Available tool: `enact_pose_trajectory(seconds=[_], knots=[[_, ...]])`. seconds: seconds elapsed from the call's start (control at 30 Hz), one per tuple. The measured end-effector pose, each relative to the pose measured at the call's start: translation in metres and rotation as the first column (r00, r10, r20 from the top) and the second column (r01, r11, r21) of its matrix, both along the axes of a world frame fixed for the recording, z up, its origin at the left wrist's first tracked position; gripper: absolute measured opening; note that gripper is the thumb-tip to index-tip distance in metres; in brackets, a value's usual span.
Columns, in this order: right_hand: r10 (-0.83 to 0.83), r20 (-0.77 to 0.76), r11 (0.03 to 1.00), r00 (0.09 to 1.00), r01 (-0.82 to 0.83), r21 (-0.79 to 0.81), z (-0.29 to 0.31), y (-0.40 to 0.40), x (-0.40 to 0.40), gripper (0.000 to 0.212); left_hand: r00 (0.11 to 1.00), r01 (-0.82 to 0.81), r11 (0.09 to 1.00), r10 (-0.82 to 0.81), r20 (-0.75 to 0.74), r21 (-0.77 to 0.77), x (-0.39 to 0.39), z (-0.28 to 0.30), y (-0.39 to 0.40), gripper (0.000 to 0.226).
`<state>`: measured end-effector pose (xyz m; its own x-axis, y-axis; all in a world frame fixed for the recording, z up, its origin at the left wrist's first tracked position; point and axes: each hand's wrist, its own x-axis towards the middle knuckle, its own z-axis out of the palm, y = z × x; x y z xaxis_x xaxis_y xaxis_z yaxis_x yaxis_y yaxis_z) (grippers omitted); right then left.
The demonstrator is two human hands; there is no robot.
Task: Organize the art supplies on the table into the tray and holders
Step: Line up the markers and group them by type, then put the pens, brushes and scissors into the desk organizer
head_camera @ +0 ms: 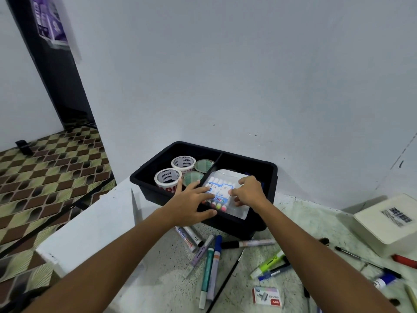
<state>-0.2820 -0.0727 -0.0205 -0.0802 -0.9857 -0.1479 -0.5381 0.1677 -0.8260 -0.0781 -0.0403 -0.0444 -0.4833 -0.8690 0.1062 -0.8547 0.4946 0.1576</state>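
Observation:
A black divided tray point(266, 168) stands at the table's far corner. Its left compartment holds two white tape rolls point(168, 178) and two greenish rolls point(204, 165). In the right compartment lies a clear pack of colour pens point(222, 195). My left hand point(191, 203) rests on the pack's left edge and the tray's front rim, fingers spread. My right hand point(249, 192) grips the pack's right side with curled fingers. Loose markers point(209, 260) lie on the table in front of the tray.
A white lidded box point(390, 220) with a barcode label sits at the right. Near it lie a green highlighter point(268, 263), a black pen point(365, 262), a red item point(405, 260) and a staples box point(267, 295). The table's left edge drops to a patterned floor.

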Motion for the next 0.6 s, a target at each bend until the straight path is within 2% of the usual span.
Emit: enact_pose_trajectory(seconds=[0.07, 0.17, 0.3, 0.37, 0.47, 0.6], knots=[[-0.009, -0.026, 0.999, 1.0, 0.009, -0.031, -0.003, 0.001, 0.001, 0.045, 1.0, -0.015, 0.999, 0.015, 0.009, -0.029, -0.001, -0.002, 0.002, 0.084], [-0.014, -0.081, 0.995, 0.997, 0.006, -0.097, -0.008, 0.003, 0.003, 0.026, 0.999, -0.035, 0.998, 0.035, 0.011, -0.055, -0.002, -0.003, 0.005, 0.084], [0.051, -0.259, 0.984, 0.965, -0.093, -0.151, -0.005, 0.01, 0.003, 0.019, 0.997, -0.071, 0.995, 0.07, -0.013, -0.076, -0.009, 0.001, 0.009, 0.086], [0.129, -0.258, 0.977, 0.957, -0.167, -0.132, -0.002, 0.014, -0.005, 0.013, 0.997, -0.079, 0.987, 0.077, -0.022, -0.138, -0.014, 0.002, 0.007, 0.082], [0.208, -0.217, 0.961, 0.954, -0.241, -0.135, 0.007, 0.026, -0.028, 0.032, 0.999, -0.039, 0.956, 0.033, -0.027, -0.291, -0.03, -0.001, -0.001, 0.066], [0.167, -0.154, 0.955, 0.974, -0.198, -0.22, 0.016, 0.047, -0.083, 0.033, 0.987, 0.088, 0.908, -0.134, -0.086, -0.409, -0.083, 0.005, -0.007, 0.054]])
